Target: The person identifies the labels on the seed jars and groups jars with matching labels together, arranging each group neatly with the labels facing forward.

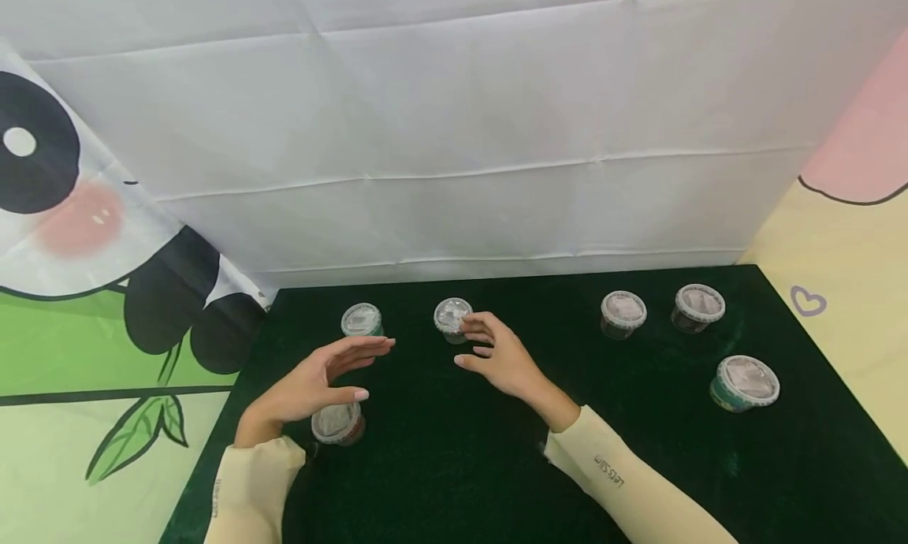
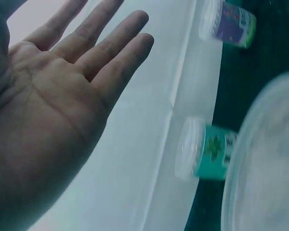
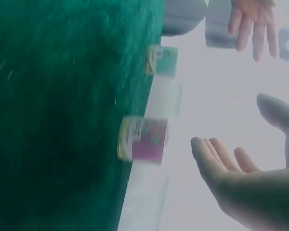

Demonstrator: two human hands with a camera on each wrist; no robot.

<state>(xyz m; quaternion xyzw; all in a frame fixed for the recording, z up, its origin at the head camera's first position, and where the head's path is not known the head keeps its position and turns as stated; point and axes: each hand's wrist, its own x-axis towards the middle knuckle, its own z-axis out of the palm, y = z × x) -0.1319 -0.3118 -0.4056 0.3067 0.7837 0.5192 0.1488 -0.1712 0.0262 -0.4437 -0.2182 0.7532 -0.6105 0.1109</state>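
Observation:
My left hand [image 1: 301, 386] hovers over the left side of the dark green tabletop, fingers straight and thumb spread, holding nothing. Partly beneath it sits a lidded tub [image 1: 333, 424]; its pale lid [image 2: 267, 163] looms large in the left wrist view. Beyond the fingertips stands a teal-labelled tub [image 2: 214, 150]. My right hand [image 1: 509, 363] is held in the air with loosely bent fingers and nothing in them. Its fingertips overlap the edge of a clear-lidded tub [image 1: 452, 315] in the head view; that tub's label [image 3: 149, 139] looks purple from the right wrist.
On the right stand three more lidded tubs: two dark ones [image 1: 623, 314] [image 1: 698, 307] towards the back and a green-labelled one [image 1: 745, 383] closer in. A white cloth wall [image 1: 454, 213] rises behind the table, with printed cloths on both sides.

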